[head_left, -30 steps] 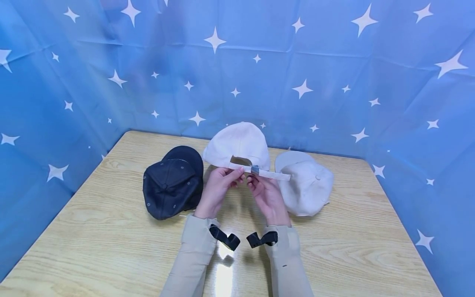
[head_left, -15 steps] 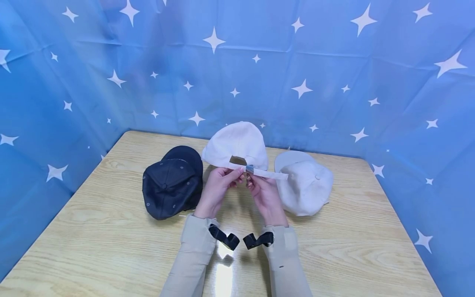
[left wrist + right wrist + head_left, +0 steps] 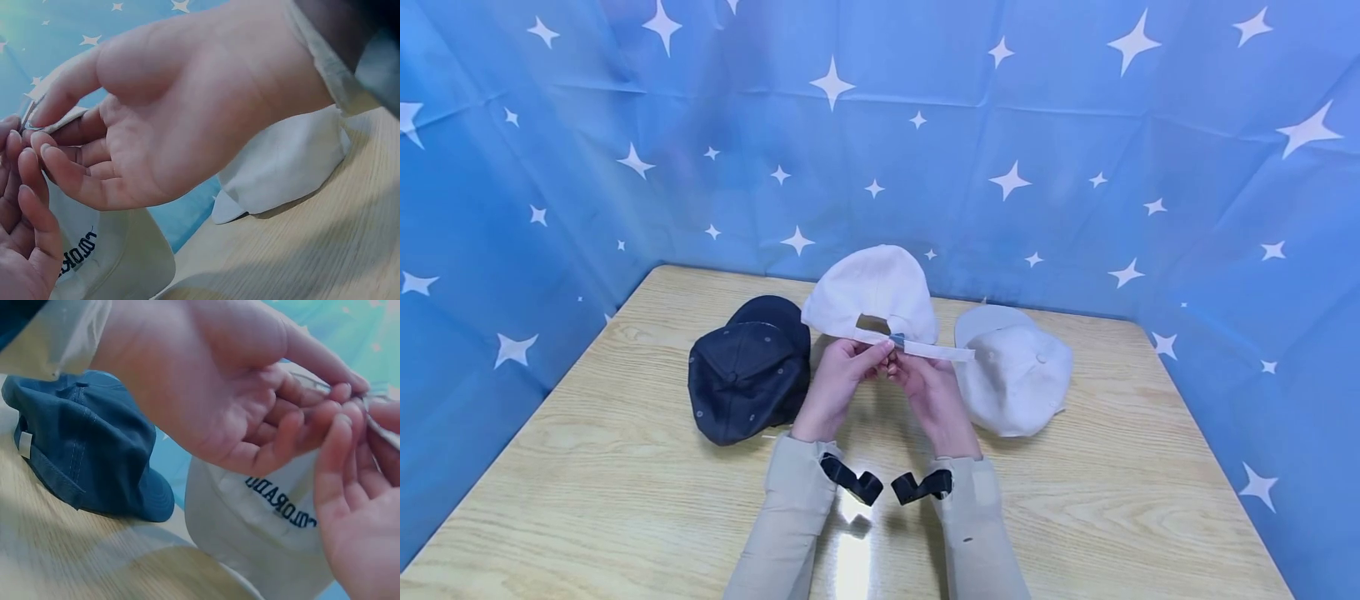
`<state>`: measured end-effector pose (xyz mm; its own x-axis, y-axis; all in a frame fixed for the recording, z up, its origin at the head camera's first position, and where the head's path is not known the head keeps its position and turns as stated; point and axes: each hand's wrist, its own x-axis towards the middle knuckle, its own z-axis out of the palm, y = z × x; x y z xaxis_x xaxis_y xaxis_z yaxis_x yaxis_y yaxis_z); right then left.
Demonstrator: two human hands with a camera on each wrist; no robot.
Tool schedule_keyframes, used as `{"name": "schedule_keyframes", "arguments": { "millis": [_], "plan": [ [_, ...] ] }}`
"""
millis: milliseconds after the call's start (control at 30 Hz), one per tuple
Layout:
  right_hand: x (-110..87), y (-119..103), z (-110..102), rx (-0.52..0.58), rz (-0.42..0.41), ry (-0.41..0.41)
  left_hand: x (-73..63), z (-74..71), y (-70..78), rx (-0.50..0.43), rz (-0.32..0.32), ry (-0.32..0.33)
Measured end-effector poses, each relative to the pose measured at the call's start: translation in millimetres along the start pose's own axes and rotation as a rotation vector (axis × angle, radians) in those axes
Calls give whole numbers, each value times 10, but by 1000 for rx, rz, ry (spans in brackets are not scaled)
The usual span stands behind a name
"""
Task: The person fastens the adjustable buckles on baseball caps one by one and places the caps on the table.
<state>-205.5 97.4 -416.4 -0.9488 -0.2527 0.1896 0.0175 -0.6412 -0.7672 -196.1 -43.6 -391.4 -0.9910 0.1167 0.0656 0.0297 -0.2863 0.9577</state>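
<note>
A white baseball cap [image 3: 876, 287] is held up in the middle with its back toward me. My left hand [image 3: 838, 375] pinches its back strap between thumb and fingers, just left of the metal buckle [image 3: 897, 340]. My right hand [image 3: 934, 396] holds the strap from below at the buckle, its fingertips right against the left hand's. The strap's free end [image 3: 940, 352] sticks out to the right. Above the strap shows a small brown opening [image 3: 872, 323]. Dark lettering [image 3: 281, 503] appears on the cap in the right wrist view.
A dark navy cap [image 3: 745, 375] lies on the wooden table [image 3: 625, 500] left of my hands. Another white cap [image 3: 1026, 379] lies to the right, close to my right hand. A blue curtain [image 3: 880, 150] with white stars stands behind and along the sides.
The held cap has shifted slightly left. My right hand and the buckle have moved left toward my left thumb, and the opening above the strap has become narrower.
</note>
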Motion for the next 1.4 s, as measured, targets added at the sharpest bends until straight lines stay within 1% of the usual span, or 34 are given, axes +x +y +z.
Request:
{"name": "schedule_keyframes", "arguments": {
  "millis": [67,167,200,333,533,667,867,1100,1200,1300,1400],
  "plan": [
    [0,4,-15,-6,7,-44,-2,-10,8,-5,2,2],
    [-6,-5,-14,-5,27,-67,-5,-20,19,-2,1,5],
    [-46,-70,62,-21,37,-52,-2,-22,18,-1,0,3],
    [-44,-93,94,-18,32,-25,3,-12,15,5,9,-8],
    [-38,-98,120,-68,28,67,8,-8,-10,5,15,-9],
    [-43,-99,135,-82,33,96,11,-18,-20,8,9,-7],
    [-37,-97,127,-77,31,97,1,-13,-8,5,3,-11],
    [-39,-96,111,-90,30,86,5,-9,-2,-58,-15,23],
    [-41,-97,107,-98,35,83,8,-21,1,-61,-30,27],
    [-41,-99,106,-101,33,94,-6,-19,28,-51,-38,23],
    [-41,-100,106,-101,21,108,-53,12,102,-37,-30,16]
  ]
}}
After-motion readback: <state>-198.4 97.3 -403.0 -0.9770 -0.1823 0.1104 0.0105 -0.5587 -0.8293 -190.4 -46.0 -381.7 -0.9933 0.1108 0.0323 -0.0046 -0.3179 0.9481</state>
